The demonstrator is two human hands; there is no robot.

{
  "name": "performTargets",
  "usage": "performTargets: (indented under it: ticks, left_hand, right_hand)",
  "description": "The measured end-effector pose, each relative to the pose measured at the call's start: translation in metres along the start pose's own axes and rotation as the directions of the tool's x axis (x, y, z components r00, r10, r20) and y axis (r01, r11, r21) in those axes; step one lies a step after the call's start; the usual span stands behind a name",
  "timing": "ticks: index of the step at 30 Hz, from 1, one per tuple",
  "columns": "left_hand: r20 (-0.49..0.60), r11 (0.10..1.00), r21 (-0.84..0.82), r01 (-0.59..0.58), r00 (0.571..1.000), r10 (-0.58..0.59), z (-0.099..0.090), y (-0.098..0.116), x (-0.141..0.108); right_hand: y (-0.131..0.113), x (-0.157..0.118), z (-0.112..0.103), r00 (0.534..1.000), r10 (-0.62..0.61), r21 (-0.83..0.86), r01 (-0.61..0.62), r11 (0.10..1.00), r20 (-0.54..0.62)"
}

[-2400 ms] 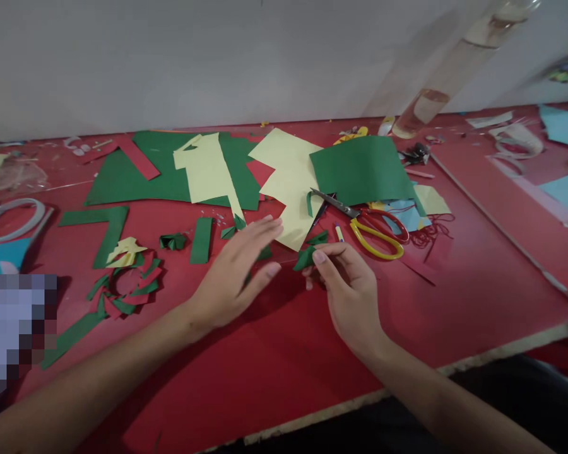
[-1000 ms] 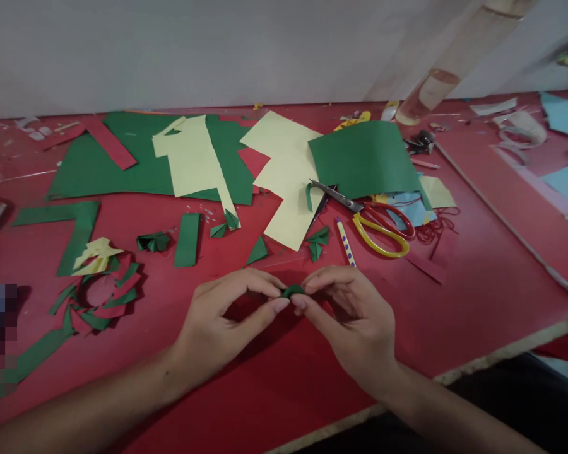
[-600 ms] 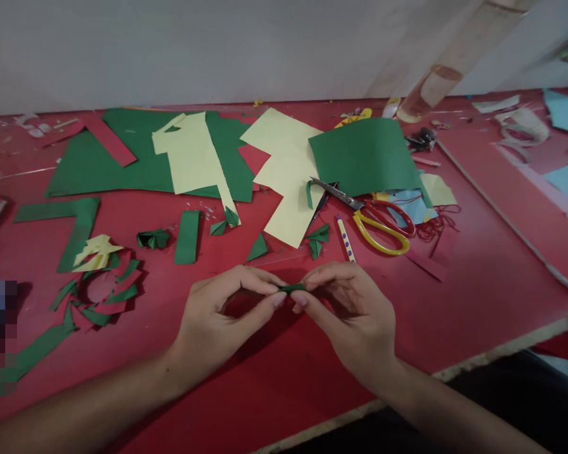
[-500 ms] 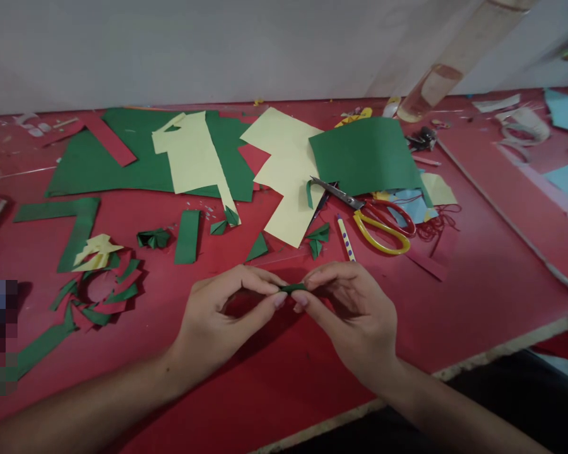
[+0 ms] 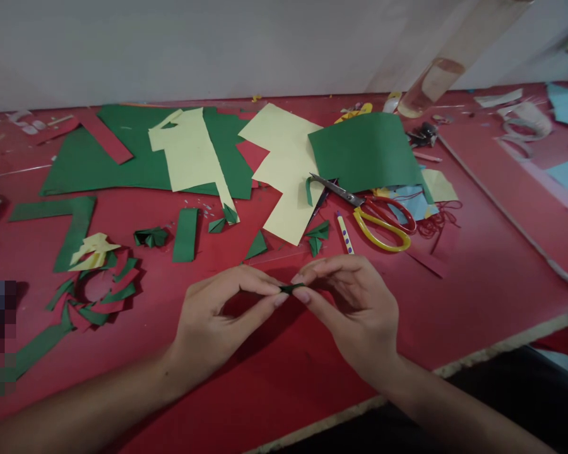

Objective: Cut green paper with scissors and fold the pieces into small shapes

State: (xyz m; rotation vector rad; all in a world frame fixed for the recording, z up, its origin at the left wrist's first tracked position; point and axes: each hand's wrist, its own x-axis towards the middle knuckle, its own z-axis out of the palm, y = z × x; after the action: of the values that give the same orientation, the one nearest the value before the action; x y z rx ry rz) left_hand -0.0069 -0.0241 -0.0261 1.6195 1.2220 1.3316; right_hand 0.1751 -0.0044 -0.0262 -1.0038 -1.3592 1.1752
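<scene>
A small folded piece of green paper (image 5: 292,289) is pinched between the fingertips of both hands, above the red table. My left hand (image 5: 227,309) grips its left end with thumb and forefinger. On its right end, the thumb and fingers of my right hand (image 5: 355,302) press together. Most of the piece is hidden by the fingers. Just beyond the hands lie a green paper triangle (image 5: 256,245), folded green paper pieces (image 5: 317,237) and a white pen with purple dots (image 5: 345,233). Scissors (image 5: 381,221) with red and yellow handles rest farther right.
At left lies a red and green paper wreath (image 5: 118,293) with a folded yellow piece (image 5: 94,252) on it. Green sheets (image 5: 366,154) and cut yellow paper (image 5: 284,164) spread along the back. A clear tube (image 5: 430,88) stands at the wall. The table's edge (image 5: 502,353) runs at front right.
The green piece has tilted slightly and looks thinner between the fingertips. The right fingers have shifted a little to the left over it. The view has moved slightly.
</scene>
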Motion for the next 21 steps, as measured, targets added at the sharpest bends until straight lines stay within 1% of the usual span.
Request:
performTargets:
  ticks: [3, 10, 15, 21]
  left_hand:
    - [0.000, 1.000, 0.016, 0.000, 1.000, 0.000, -0.0002, 0.0003, 0.0002]
    - [-0.017, 0.998, 0.025, 0.065, 0.998, -0.065, -0.0001, 0.0013, 0.0004]
    - [-0.036, 0.996, 0.029, 0.089, 0.995, -0.088, 0.0007, -0.0006, 0.0007]
    - [-0.044, 0.993, -0.005, 0.116, 0.992, -0.116, 0.0007, -0.0012, 0.0014]
  right_hand:
    - [0.0004, -0.0004, 0.0003, 1.000, -0.007, 0.006, 0.008, 1.000, -0.028]
    - [0.0012, -0.0011, 0.0015, 0.999, -0.002, 0.009, 0.002, 1.000, -0.052]
    - [0.0005, -0.0002, 0.0017, 0.999, 0.015, -0.013, -0.015, 1.000, -0.048]
    - [0.0004, 0.0004, 0.0016, 0.999, 0.028, 0.016, -0.028, 0.999, -0.037]
